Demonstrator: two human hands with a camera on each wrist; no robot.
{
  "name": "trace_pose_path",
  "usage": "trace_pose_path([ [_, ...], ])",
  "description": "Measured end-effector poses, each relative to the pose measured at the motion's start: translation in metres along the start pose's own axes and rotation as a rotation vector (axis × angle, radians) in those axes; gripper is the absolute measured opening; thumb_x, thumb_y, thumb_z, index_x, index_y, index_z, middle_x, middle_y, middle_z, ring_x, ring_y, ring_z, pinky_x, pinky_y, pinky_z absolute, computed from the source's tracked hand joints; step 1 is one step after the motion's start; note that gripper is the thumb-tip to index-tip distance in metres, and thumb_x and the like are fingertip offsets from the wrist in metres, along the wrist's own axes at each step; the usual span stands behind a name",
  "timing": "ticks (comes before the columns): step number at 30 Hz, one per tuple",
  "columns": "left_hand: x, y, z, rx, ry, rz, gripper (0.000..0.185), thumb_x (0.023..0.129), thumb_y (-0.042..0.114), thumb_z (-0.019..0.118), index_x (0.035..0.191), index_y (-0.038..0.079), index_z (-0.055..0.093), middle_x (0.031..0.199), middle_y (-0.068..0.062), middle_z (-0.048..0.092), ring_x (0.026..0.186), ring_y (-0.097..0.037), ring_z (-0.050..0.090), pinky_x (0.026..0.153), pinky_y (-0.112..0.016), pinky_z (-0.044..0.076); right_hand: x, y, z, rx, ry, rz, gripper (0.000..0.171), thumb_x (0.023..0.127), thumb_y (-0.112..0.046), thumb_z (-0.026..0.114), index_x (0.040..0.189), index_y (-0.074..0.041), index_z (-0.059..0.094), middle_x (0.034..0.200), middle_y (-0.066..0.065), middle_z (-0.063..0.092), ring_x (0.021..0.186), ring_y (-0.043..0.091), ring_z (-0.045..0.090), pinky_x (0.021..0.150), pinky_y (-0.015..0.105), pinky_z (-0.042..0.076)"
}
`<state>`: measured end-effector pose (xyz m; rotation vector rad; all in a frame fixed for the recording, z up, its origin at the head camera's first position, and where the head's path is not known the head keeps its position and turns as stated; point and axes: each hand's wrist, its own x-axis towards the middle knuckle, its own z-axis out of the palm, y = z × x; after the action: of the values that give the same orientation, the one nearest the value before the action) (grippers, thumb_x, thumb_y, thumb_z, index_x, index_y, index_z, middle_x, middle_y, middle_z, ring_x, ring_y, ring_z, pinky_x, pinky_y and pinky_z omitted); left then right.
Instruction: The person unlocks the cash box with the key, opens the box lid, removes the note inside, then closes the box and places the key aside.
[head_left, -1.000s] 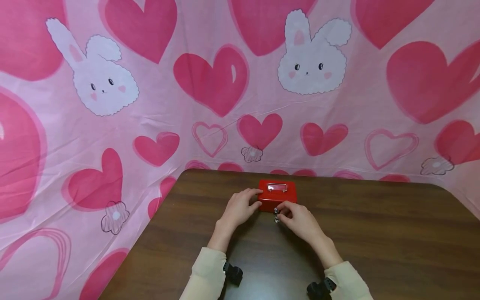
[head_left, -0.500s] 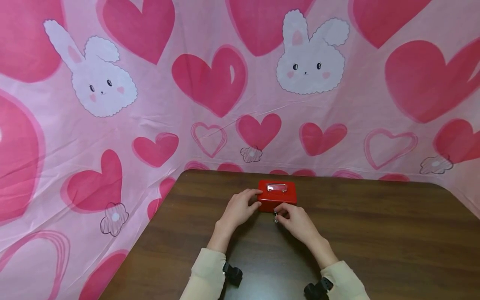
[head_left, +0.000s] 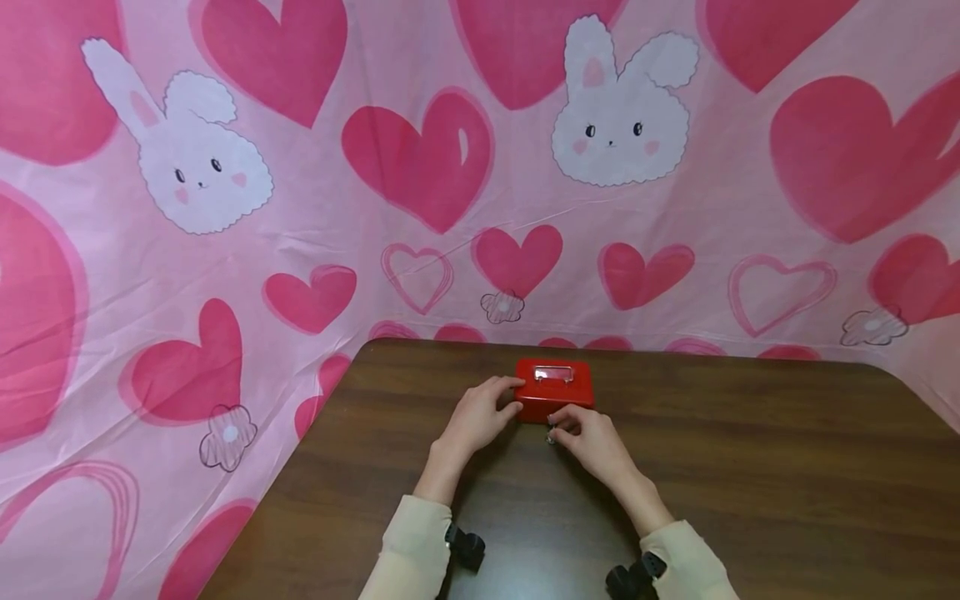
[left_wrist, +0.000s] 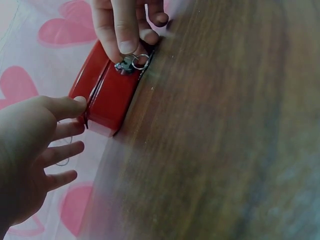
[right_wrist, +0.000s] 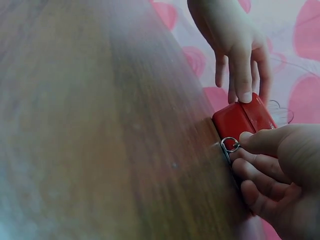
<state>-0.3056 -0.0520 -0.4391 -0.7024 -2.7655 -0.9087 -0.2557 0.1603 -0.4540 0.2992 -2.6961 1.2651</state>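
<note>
A small red metal cash box (head_left: 529,408) with a silver handle (head_left: 554,375) on its lid stands near the table's far edge. My left hand (head_left: 476,418) rests against the box's left side, its fingers fairly straight and the thumb near the lid seam. At the front face, my right hand (head_left: 596,439) pinches a key, mostly covered by the fingers, at the round silver lock (left_wrist: 125,67). A metal key ring (right_wrist: 230,144) hangs from it by the thumb. The lid looks closed.
The brown wooden table (head_left: 750,467) extends in front of the box and to both sides. Behind it hangs a pink cloth (head_left: 315,200) with hearts and rabbit faces. Black wrist cameras (head_left: 467,547) sit on both cuffs.
My right hand has shifted slightly left and turned a little at the lock, so its fingers now cover more of the key and ring. The left hand and the box hold still.
</note>
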Motion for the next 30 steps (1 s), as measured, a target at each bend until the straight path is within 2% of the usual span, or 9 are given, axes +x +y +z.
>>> trace_pose_path([
  [7, 0.0, 0.0009, 0.0004, -0.026, 0.0, 0.004, 0.038, 0.095, 0.028, 0.067, 0.133, 0.025, 0.062, 0.125, 0.001, 0.068, 0.111, -0.02, 0.066, 0.1, -0.039, 0.053, 0.0009, 0.0019, 0.0019, 0.035, 0.032, 0.045, 0.012, 0.084, -0.006, 0.077, 0.096, -0.008, 0.076, 0.092, 0.005, 0.077, 0.076, 0.013, 0.069, 0.073, 0.032, 0.06],
  [12, -0.0006, 0.0003, 0.0005, -0.027, 0.005, 0.009, 0.038, 0.095, 0.028, 0.068, 0.133, 0.025, 0.062, 0.125, 0.001, 0.068, 0.111, -0.019, 0.066, 0.1, -0.039, 0.053, 0.0014, 0.0016, 0.0018, 0.062, 0.032, 0.085, 0.011, 0.084, -0.006, 0.077, 0.095, -0.007, 0.077, 0.092, 0.006, 0.077, 0.077, 0.015, 0.068, 0.073, 0.031, 0.06],
  [16, -0.0006, -0.0003, 0.0006, -0.02, 0.013, 0.019, 0.038, 0.095, 0.028, 0.068, 0.132, 0.025, 0.062, 0.124, 0.0, 0.068, 0.11, -0.018, 0.066, 0.099, -0.039, 0.053, 0.0014, 0.0006, 0.0009, 0.064, 0.031, 0.098, 0.01, 0.084, -0.006, 0.077, 0.093, -0.006, 0.077, 0.091, 0.006, 0.076, 0.076, 0.015, 0.067, 0.07, 0.028, 0.058],
  [22, -0.0004, -0.0001, 0.0007, -0.026, 0.007, -0.002, 0.038, 0.095, 0.028, 0.067, 0.133, 0.025, 0.062, 0.124, 0.002, 0.068, 0.109, -0.017, 0.066, 0.099, -0.038, 0.053, 0.0009, -0.0001, 0.0002, 0.062, 0.039, 0.125, 0.007, 0.083, -0.005, 0.078, 0.09, -0.006, 0.078, 0.089, 0.006, 0.077, 0.073, 0.014, 0.063, 0.065, 0.024, 0.052],
  [30, 0.0001, -0.0003, 0.0004, -0.03, -0.003, -0.008, 0.039, 0.095, 0.029, 0.066, 0.134, 0.025, 0.061, 0.125, 0.001, 0.068, 0.111, -0.019, 0.065, 0.1, -0.039, 0.052, 0.0017, -0.0019, -0.0007, 0.019, 0.047, 0.143, 0.006, 0.082, -0.007, 0.079, 0.088, -0.008, 0.079, 0.088, 0.005, 0.077, 0.077, 0.016, 0.06, 0.071, 0.029, 0.049],
])
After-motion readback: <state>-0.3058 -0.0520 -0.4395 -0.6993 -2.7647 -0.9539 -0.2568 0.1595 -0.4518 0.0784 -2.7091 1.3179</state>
